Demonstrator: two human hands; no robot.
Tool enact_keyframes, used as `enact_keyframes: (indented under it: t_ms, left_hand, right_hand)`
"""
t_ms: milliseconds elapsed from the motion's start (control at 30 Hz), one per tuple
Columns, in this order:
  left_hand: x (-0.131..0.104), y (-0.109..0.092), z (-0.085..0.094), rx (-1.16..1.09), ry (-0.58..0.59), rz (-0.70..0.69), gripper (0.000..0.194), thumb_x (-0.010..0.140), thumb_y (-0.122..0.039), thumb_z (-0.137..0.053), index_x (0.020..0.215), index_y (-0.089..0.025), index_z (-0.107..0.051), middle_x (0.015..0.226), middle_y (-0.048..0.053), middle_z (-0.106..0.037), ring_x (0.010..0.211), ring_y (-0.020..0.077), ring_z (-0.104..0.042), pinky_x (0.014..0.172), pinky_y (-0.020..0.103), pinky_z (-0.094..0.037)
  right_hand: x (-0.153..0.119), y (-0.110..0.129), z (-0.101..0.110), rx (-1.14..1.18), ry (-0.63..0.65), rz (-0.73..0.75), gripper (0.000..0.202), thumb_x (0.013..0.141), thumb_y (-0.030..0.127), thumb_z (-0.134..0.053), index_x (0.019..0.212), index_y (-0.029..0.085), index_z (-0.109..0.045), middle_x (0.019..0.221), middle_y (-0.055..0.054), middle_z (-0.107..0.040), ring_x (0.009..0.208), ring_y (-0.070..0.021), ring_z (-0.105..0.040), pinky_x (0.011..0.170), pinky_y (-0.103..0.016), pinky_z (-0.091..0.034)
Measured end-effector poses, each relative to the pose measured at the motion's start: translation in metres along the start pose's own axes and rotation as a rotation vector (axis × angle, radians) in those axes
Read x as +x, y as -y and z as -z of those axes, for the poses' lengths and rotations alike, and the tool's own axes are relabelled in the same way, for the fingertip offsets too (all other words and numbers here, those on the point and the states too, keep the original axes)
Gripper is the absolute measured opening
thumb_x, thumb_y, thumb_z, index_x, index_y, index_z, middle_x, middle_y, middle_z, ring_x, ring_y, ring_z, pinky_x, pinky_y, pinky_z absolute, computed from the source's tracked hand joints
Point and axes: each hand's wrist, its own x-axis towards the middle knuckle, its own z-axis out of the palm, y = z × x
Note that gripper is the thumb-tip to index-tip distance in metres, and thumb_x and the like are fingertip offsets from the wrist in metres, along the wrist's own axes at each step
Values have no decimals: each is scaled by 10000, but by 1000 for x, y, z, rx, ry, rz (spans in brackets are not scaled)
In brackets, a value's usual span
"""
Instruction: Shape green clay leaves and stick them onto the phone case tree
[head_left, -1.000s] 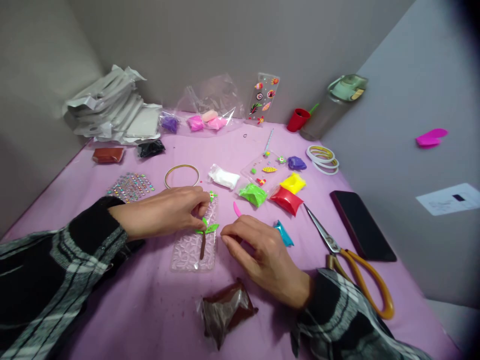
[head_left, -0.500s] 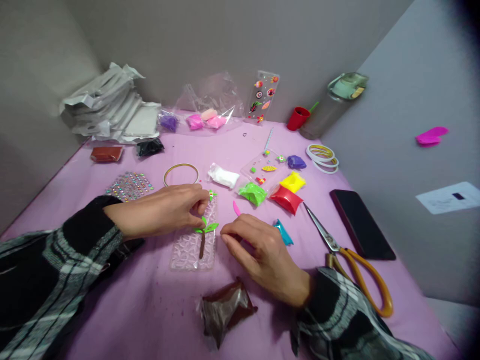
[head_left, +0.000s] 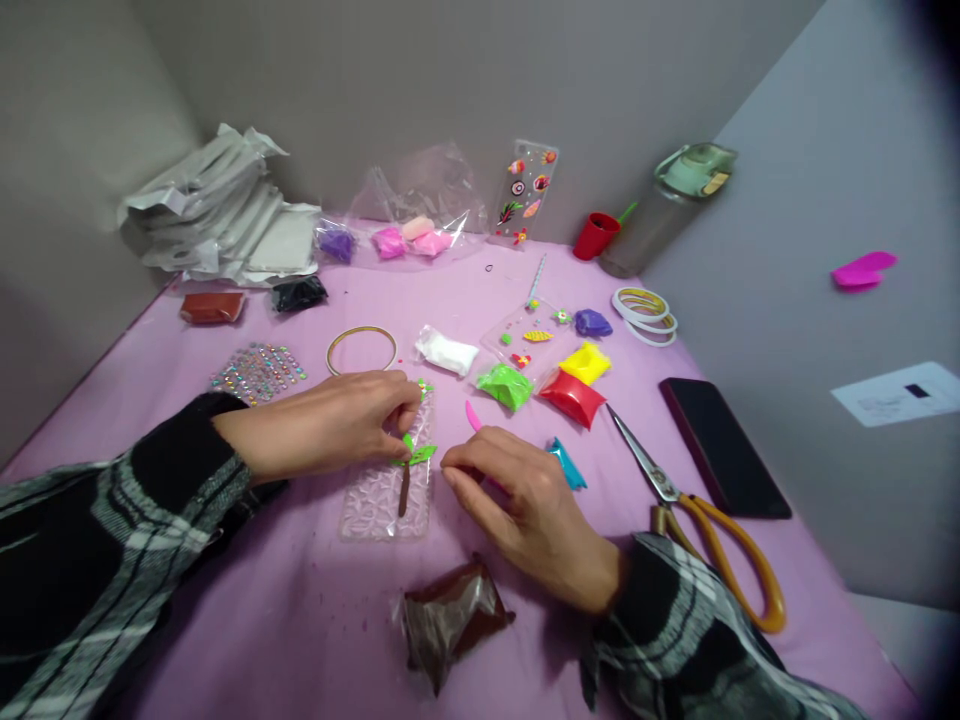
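A clear textured phone case [head_left: 375, 505] lies on the pink cloth, bearing a brown clay trunk [head_left: 404, 490] topped by green clay leaves [head_left: 424, 455]. Over the case's upper part, my left hand [head_left: 337, 420] has thumb and finger brought together at the leaves; whatever lies between the tips is too small to make out. To the right of the case hovers my right hand [head_left: 525, 500], its thumb and fingertips pinched, and what they hold, if anything, cannot be made out. A pink clay tool [head_left: 473, 416] lies just beyond it. Nearer me rests a brown clay packet [head_left: 456, 620].
Scissors [head_left: 667, 490] and a phone [head_left: 724, 450] lie at the right. Red [head_left: 573, 398], green [head_left: 505, 386] and white [head_left: 446, 352] clay packets sit beyond my hands. A tape ring [head_left: 362, 332] and gems [head_left: 259, 372] are at the left, a bottle [head_left: 652, 225] at the back right.
My left hand has shifted very slightly to the right over the leaves. My right hand stays in nearly the same place.
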Motion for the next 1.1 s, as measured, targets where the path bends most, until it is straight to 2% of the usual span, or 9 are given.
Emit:
enact_keyframes:
  t_ms: [267,367,467,567,667,800,900,1033,1100]
  left_hand:
    - [-1,-7,5,37,18,48,144,788,-238,-678,765,-200,-541,754,-28,-567,642,134,-459,619,255,-306]
    - [-6,-2,11,11,-27,94,157,814,-321,-661,780,-204,-561,734,-23,-597,642,147,-508,601,257,-322]
    - [-23,9,13,-63,-105,136,204,870,-422,-602,900,-220,-617,798,-3,-682,695,181,-606,654,272,-408]
    - [-49,18,4,-208,-150,205,283,858,-455,-597,1016,-224,-640,959,51,-746,838,235,-684,778,328,-495]
    - [-73,17,-17,-377,-228,305,433,801,-501,-616,1118,-206,-619,1083,109,-741,926,279,-696,865,404,-524]
    - [-87,5,-43,-602,-341,404,602,753,-512,-649,1251,-187,-551,1260,153,-673,1102,302,-659,1000,452,-487]
    - [-88,-3,-51,-749,-383,411,693,722,-484,-702,1312,-177,-506,1350,176,-619,1151,299,-636,1018,445,-477]
    - [-84,-6,-52,-883,-412,429,706,679,-462,-772,1262,-135,-545,1226,166,-669,995,269,-676,896,382,-512]
    - [-83,-7,-52,-963,-421,392,640,704,-438,-790,1227,-133,-581,1044,105,-721,876,239,-680,784,337,-505]
  right_hand:
    - [0,0,1,-4,8,-13,171,1000,219,-533,939,153,-678,827,-35,-658,770,-146,-590,718,-278,-448]
    - [-2,-1,0,-11,10,-34,170,1002,223,-526,954,164,-677,857,-40,-684,791,-152,-616,734,-284,-466]
    - [-4,-3,-2,-9,6,-86,172,1005,219,-511,1054,184,-672,978,-49,-731,866,-165,-667,783,-297,-493]
    - [-5,-3,-3,-6,1,-196,253,1004,236,-502,1223,199,-622,1056,-62,-752,899,-189,-703,796,-323,-513]
    - [-5,0,-3,16,59,-274,357,994,232,-500,1346,189,-544,1014,-72,-768,872,-214,-723,784,-349,-524]
    - [-7,7,-4,68,116,-278,355,976,190,-485,1323,174,-559,1012,-80,-771,939,-234,-726,844,-375,-527]
    - [-12,11,-8,160,126,-281,353,954,194,-509,1300,182,-578,1144,-99,-748,1015,-229,-715,904,-374,-529]
    - [-17,10,-16,321,69,-360,380,903,222,-556,1279,172,-584,1186,-114,-729,1064,-233,-696,910,-379,-540]
    - [-16,8,-21,493,29,-456,415,845,230,-600,1253,155,-578,1156,-124,-731,978,-227,-712,784,-345,-565]
